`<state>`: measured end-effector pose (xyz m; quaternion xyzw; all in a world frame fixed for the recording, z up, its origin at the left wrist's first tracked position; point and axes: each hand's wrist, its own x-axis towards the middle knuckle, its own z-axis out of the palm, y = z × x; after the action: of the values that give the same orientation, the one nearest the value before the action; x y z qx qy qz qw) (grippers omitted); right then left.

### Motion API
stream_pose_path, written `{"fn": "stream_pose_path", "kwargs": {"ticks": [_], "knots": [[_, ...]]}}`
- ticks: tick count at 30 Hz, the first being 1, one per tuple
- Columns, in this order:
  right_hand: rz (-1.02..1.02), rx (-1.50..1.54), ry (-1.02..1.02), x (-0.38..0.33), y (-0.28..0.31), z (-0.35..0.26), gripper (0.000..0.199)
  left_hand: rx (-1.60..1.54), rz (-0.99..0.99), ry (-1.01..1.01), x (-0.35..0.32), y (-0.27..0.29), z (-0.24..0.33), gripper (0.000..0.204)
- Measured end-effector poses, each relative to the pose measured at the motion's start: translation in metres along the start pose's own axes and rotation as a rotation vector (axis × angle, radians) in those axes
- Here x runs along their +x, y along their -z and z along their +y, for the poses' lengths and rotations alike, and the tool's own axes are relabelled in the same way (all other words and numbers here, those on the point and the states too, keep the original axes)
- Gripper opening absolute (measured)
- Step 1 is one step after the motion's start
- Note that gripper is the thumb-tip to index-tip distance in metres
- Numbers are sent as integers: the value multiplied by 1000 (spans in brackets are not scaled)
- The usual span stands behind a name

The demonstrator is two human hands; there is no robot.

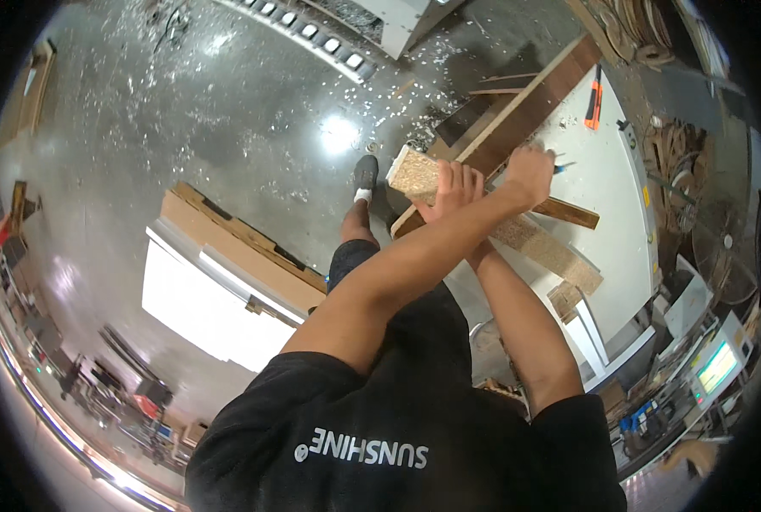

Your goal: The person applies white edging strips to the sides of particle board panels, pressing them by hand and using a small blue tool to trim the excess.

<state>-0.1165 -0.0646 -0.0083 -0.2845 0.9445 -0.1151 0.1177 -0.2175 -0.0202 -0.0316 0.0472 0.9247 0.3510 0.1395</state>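
My forearms cross, the left one over the right. My left hand is closed around a thin object with a blue part poking out beside the fingers; its kind is hidden. My right hand grips a strip of particle board near its end, fingers over the top. The strip runs under my arms toward the lower right. Behind my hands, a long brown wooden board lies slanted along the white panel's edge. A short wooden strip crosses the panel near my left wrist.
An orange utility knife lies on the panel's far part. White scraps dot the grey floor. To the left stands a white panel with brown cardboard. A fan and a lit screen are at the right.
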Motion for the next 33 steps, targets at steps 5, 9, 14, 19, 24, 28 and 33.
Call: {"fn": "stream_pose_path", "kwargs": {"ticks": [5,9,14,19,24,28,33], "knots": [[87,64,7,-14,-20,14,91,-801,388,-93,-74,123,-64,41],[7,-82,19,-2,0,1,85,-1111,357,322,-197,146,-173,46],[64,-101,21,-5,-7,5,91,-608,330,142,-281,75,-225,44],[122,-73,57,-1,-10,7,92,-620,273,202,-281,44,-226,40],[131,-53,51,-2,-11,5,92,-778,344,180,-277,32,-233,41],[95,-43,36,-2,-9,6,93,-737,309,200,-270,38,-235,42],[43,-65,4,-3,-9,8,94,-778,253,193,-267,36,-236,42]]}}
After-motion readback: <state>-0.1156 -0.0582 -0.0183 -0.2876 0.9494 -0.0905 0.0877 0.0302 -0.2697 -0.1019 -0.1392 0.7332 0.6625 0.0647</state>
